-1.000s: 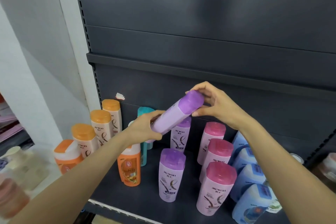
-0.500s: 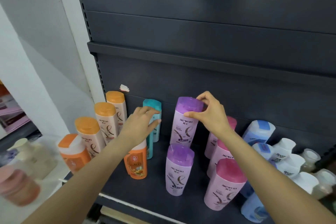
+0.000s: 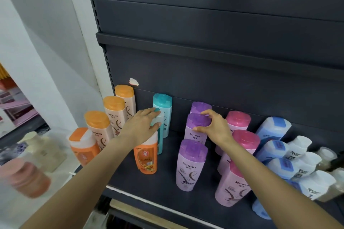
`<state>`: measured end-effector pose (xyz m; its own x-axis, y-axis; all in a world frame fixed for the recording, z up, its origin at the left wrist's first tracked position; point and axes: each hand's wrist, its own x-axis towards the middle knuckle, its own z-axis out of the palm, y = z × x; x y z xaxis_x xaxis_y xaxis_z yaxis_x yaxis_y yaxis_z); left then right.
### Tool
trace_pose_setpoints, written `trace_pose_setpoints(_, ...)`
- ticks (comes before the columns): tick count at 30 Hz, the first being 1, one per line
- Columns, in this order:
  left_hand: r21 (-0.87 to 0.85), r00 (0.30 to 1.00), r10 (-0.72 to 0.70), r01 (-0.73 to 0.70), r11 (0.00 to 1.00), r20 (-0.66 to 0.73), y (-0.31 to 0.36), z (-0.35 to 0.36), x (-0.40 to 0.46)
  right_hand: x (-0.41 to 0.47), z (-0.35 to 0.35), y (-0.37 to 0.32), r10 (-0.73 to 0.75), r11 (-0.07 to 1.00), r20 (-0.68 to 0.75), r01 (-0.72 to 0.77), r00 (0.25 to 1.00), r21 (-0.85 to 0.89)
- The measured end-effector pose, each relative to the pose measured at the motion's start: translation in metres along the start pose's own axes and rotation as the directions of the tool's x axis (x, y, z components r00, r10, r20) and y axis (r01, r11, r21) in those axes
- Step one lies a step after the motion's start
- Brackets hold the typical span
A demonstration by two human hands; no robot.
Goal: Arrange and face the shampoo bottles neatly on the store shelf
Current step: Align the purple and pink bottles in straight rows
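Two bare forearms are showing, sleeveless to the frame's edge; left hand (image 3: 140,126) and right hand (image 3: 216,126) are wearing nothing.

Even, soft indoor light, no harsh glare; the dark grey metal shelf (image 3: 130,171) stays matte. Faint shadows under the bottles. Centre sharp, labels legible. Strong wide-angle bending at the edges; the pale and reddish bottles (image 3: 28,178) at lower left are smeared, and the shelf's far right end is blurred.

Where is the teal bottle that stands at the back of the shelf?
In the head view, the teal bottle stands upright against the back panel, left of centre, between the orange-capped row and the purple row, just behind the left hand.
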<state>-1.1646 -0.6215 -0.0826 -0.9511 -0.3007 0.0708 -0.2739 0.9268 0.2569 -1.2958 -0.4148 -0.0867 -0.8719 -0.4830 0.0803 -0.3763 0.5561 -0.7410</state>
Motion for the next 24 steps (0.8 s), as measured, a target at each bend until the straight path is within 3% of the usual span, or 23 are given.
trace_pose_setpoints(19, 0.074, 0.998, 0.041, -0.037, 0.997, -0.054, 0.01, 0.003, 0.003, -0.002, 0.001, 0.004, 0.038, 0.999, 0.138, -0.034, 0.99, -0.032)
trace_pose_setpoints(24, 0.051, 0.994, 0.034, -0.029, 0.998, -0.099, 0.017, 0.001, 0.001, 0.0, -0.002, 0.008, 0.074, 0.996, 0.177, -0.083, 0.981, 0.043)
